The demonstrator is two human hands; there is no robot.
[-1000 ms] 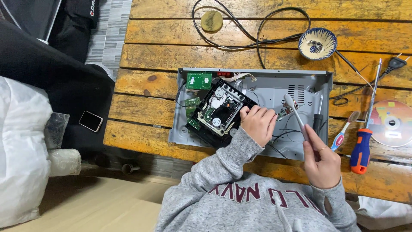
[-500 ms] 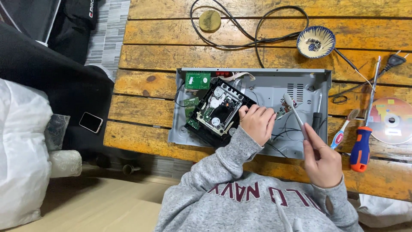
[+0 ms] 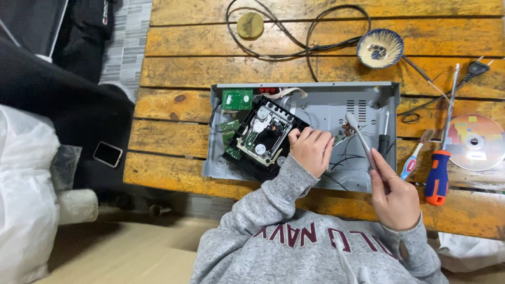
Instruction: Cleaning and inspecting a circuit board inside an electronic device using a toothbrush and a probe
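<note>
Left hand (image 3: 311, 150) gripped the black drive (image 3: 263, 138), tilted inside the grey case (image 3: 326, 108) on the worktop (image 3: 179, 58); right hand (image 3: 393, 195) pinched a brush (image 3: 360, 139). Drive looked rigid but delicate, best held by its edges.

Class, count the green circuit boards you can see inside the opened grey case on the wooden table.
3. One larger green board sits in the case's top-left corner; two small ones lie along the black drive unit's left edge. More may be hidden beneath the drive or the left hand.
</note>
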